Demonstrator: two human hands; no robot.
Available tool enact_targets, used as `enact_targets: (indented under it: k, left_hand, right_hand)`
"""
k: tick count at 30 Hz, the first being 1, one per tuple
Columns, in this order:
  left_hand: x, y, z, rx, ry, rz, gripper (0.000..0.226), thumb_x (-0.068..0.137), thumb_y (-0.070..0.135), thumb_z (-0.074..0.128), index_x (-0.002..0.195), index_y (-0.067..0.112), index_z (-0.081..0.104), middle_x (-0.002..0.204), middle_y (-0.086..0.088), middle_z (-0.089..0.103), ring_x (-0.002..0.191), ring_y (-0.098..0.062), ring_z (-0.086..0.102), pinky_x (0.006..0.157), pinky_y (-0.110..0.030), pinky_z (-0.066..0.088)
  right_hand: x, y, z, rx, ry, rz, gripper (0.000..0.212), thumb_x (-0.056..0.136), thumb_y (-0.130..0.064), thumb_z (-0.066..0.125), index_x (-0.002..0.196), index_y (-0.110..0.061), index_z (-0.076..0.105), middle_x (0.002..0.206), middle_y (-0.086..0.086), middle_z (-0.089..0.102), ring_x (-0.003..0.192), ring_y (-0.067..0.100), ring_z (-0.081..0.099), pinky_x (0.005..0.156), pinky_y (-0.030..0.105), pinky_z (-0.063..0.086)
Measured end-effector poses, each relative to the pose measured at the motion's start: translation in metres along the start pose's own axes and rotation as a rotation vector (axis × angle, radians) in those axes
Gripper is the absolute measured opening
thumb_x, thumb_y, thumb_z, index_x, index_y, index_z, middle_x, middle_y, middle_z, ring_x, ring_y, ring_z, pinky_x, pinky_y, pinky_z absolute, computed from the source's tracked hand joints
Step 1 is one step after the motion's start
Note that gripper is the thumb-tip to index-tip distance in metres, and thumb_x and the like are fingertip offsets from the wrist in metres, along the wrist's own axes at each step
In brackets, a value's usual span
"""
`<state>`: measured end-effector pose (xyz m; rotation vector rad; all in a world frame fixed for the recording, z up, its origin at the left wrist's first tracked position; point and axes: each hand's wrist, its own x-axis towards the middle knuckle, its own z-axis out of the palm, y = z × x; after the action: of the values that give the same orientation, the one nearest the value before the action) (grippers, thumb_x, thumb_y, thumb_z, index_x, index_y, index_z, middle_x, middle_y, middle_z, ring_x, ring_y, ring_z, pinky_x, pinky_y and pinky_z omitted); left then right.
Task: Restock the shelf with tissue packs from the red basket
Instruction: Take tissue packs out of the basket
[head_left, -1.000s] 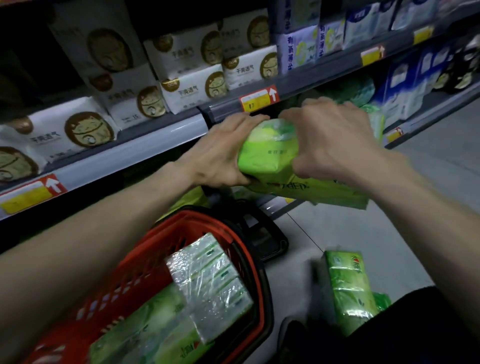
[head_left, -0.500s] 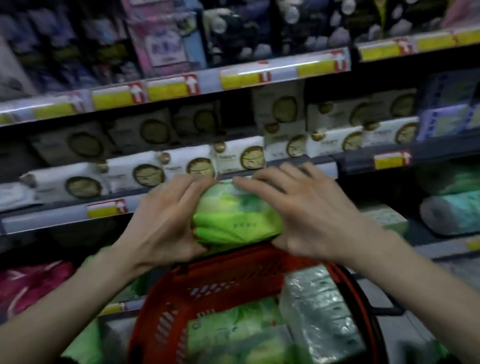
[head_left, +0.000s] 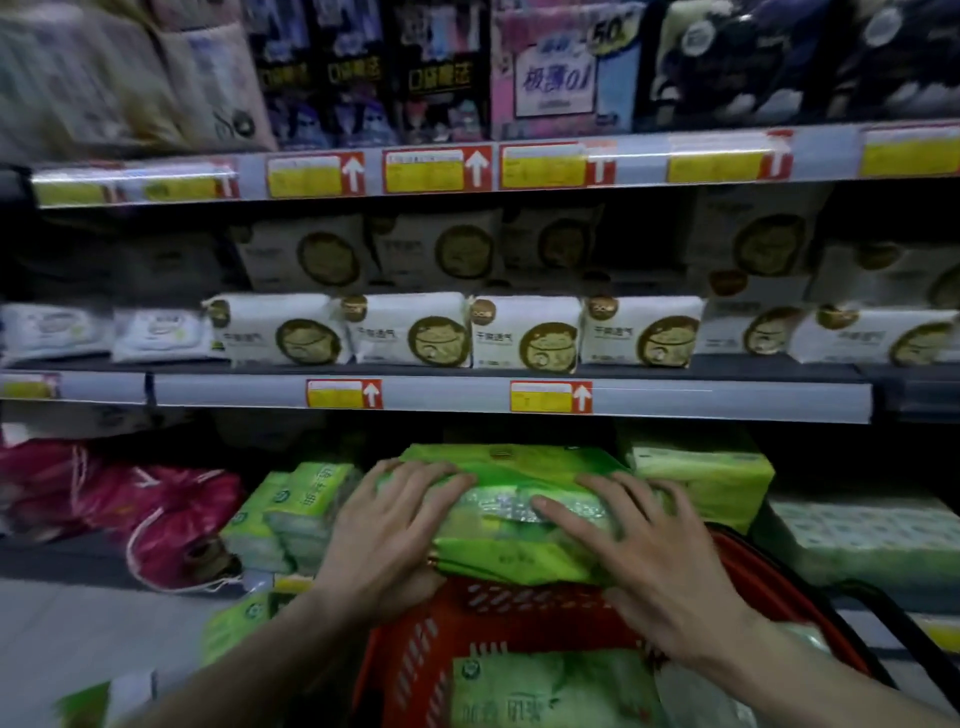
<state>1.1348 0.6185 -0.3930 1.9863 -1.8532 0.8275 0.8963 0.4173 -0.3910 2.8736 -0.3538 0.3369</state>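
A bright green tissue pack hangs at the mouth of the lowest shelf, just above the far rim of the red basket. My left hand holds its left end, fingers curved over the top. The spread, fairly straight fingers of my right hand press on its front and right side. More green packs lie inside the basket. Other green tissue packs stand on that shelf to the left and to the right of the held pack.
The middle shelf rail runs just above the held pack, with white packs on it. Pink bags lie at the lower left, a pale roll pack at the right, and a green pack on the floor.
The view has swung to face the shelves head-on. Both hands have carried the green pack from beside the basket forward to the lowest shelf opening.
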Motion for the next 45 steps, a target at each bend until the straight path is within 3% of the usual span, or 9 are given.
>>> enact_targets:
  k: [4, 11, 17, 22, 27, 35, 38, 41, 45]
  left_hand:
    - [0.016, -0.012, 0.019, 0.006, -0.118, -0.087, 0.081, 0.072, 0.054, 0.075, 0.142, 0.018, 0.057, 0.137, -0.004, 0.06, 0.126, -0.031, 0.058, 0.101, -0.05, 0.049]
    - [0.034, -0.016, 0.067, -0.155, -0.285, -0.334, 0.092, 0.069, 0.044, 0.075, 0.152, 0.031, 0.038, 0.146, 0.008, 0.045, 0.141, -0.018, 0.038, 0.078, -0.043, 0.062]
    - [0.055, -0.027, 0.089, -0.185, -0.32, -0.348, 0.095, 0.073, 0.037, 0.079, 0.155, 0.033, 0.031, 0.144, 0.007, 0.04, 0.141, -0.018, 0.032, 0.078, -0.044, 0.058]
    - [0.061, -0.038, 0.106, -0.277, -0.521, -0.429, 0.105, 0.069, 0.061, 0.084, 0.155, 0.042, 0.028, 0.149, 0.009, 0.043, 0.139, -0.018, 0.037, 0.098, -0.051, 0.051]
    - [0.053, -0.041, 0.143, -0.481, -0.59, -0.615, 0.102, 0.07, 0.053, 0.09, 0.155, 0.033, 0.039, 0.15, -0.004, 0.044, 0.143, -0.026, 0.039, 0.117, -0.045, 0.041]
    - [0.067, -0.045, 0.15, -0.429, -0.547, -0.587, 0.082, 0.078, 0.041, 0.087, 0.148, 0.032, 0.046, 0.133, -0.006, 0.052, 0.134, -0.027, 0.044, 0.107, -0.048, 0.048]
    - [0.071, -0.039, 0.149, -0.344, -0.509, -0.55, 0.069, 0.083, 0.042, 0.082, 0.141, 0.027, 0.048, 0.128, -0.005, 0.054, 0.132, -0.027, 0.043, 0.097, -0.048, 0.052]
    - [0.066, -0.038, 0.152, -0.341, -0.524, -0.654, 0.062, 0.086, 0.041, 0.08, 0.135, 0.018, 0.049, 0.129, -0.009, 0.051, 0.126, -0.03, 0.047, 0.096, -0.048, 0.052]
    - [0.068, -0.048, 0.152, -0.371, -0.625, -0.816, 0.081, 0.075, 0.047, 0.089, 0.134, 0.008, 0.05, 0.135, -0.017, 0.045, 0.131, -0.034, 0.041, 0.109, -0.042, 0.042]
  right_hand:
    - [0.022, 0.01, 0.017, 0.026, -0.008, 0.042, 0.144, 0.042, -0.024, 0.098, 0.166, -0.042, 0.026, 0.143, 0.014, 0.059, 0.127, 0.038, 0.058, 0.095, 0.058, 0.05]
    - [0.052, 0.034, 0.042, 0.047, -0.066, 0.117, 0.133, 0.046, -0.032, 0.101, 0.161, -0.039, 0.035, 0.143, 0.012, 0.059, 0.132, 0.037, 0.058, 0.098, 0.054, 0.054]
    - [0.064, 0.044, 0.06, 0.083, -0.093, 0.178, 0.123, 0.066, -0.033, 0.095, 0.164, -0.042, 0.023, 0.155, 0.01, 0.048, 0.143, 0.036, 0.048, 0.108, 0.052, 0.049]
    - [0.066, 0.055, 0.078, 0.176, -0.051, 0.194, 0.093, 0.078, -0.021, 0.089, 0.157, -0.032, 0.043, 0.15, 0.006, 0.055, 0.137, 0.033, 0.051, 0.097, 0.049, 0.057]
    - [0.068, 0.051, 0.107, 0.128, 0.012, 0.138, 0.052, 0.077, -0.013, 0.086, 0.126, -0.017, 0.072, 0.124, 0.006, 0.073, 0.113, 0.034, 0.069, 0.099, 0.046, 0.056]
    - [0.07, 0.052, 0.104, 0.182, 0.089, 0.156, 0.049, 0.082, -0.009, 0.076, 0.13, -0.013, 0.069, 0.121, 0.008, 0.067, 0.112, 0.034, 0.062, 0.091, 0.049, 0.058]
    - [0.067, 0.048, 0.102, 0.208, 0.137, 0.145, 0.042, 0.085, -0.013, 0.072, 0.127, -0.009, 0.068, 0.134, 0.013, 0.06, 0.121, 0.034, 0.056, 0.095, 0.048, 0.054]
    - [0.064, 0.043, 0.104, 0.225, 0.137, 0.115, 0.03, 0.091, -0.02, 0.065, 0.118, -0.008, 0.068, 0.126, 0.013, 0.058, 0.113, 0.034, 0.055, 0.092, 0.05, 0.054]
    - [0.058, 0.041, 0.108, 0.305, -0.027, 0.163, 0.035, 0.102, -0.039, 0.047, 0.114, -0.013, 0.068, 0.111, 0.005, 0.064, 0.106, 0.028, 0.06, 0.086, 0.048, 0.056]
